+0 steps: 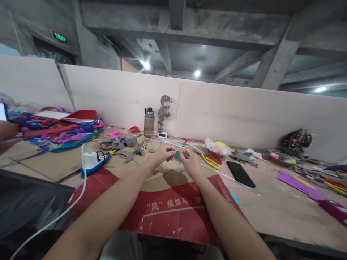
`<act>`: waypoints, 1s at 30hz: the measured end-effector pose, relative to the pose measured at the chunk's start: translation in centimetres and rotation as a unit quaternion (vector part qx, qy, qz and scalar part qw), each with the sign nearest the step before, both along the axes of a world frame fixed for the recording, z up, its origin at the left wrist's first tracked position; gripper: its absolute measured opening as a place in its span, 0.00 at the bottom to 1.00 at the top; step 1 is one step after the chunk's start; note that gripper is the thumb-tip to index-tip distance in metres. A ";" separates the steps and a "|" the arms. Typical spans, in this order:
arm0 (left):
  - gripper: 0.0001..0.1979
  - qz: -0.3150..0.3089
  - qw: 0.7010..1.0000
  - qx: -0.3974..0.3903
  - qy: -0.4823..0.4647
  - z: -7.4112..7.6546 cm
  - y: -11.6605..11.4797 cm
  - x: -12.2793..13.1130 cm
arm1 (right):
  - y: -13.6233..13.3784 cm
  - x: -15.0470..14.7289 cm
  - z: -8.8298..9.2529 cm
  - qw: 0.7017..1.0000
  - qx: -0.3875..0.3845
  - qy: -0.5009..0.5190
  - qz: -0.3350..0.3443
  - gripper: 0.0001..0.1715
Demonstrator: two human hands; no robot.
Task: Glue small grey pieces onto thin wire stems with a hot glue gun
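Observation:
A small teal piece (177,154) is held up between my two hands over the cardboard sheet (162,184); its material is too small to make out. My left hand (163,155) pinches its left side with thumb and fingers. On the other side, my right hand (189,160) grips it with closed fingertips. Grey felt-like scraps (126,155) lie left of my left hand. Yellow-handled scissors (210,161) rest just right of my right hand, beside a thin clear rod (230,177).
A water bottle (149,124) and a grey hanging ornament (164,110) stand by the white partition (230,112). A black phone (240,174) lies on the right. At left are a blue power strip (94,165), colourful strips (67,130) and another person's hand (8,130).

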State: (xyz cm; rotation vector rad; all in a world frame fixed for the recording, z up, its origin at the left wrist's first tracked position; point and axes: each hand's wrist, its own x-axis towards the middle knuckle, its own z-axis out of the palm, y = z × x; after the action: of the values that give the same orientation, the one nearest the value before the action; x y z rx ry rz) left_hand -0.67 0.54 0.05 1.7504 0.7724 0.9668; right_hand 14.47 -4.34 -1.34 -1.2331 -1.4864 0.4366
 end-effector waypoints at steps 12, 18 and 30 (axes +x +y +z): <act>0.07 0.006 1.000 0.005 -0.013 -0.4 0.2 0.0 | 0.2 0.2 -0.2 1.000 0.007 -0.003 0.007 0.14; 0.04 0.034 0.999 -0.005 -0.017 -0.3 0.1 0.3 | 0.5 0.4 -0.2 1.000 -0.008 0.003 0.011 0.16; 0.06 0.012 0.998 -0.058 -0.032 -0.4 0.1 0.3 | 0.1 0.6 0.0 0.998 -0.002 -0.027 -0.050 0.14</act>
State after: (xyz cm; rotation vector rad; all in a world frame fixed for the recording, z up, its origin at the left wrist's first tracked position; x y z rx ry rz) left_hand -0.38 0.67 -0.36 1.6055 0.7946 0.9701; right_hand 15.10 -4.25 -1.32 -1.3250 -1.4619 0.3428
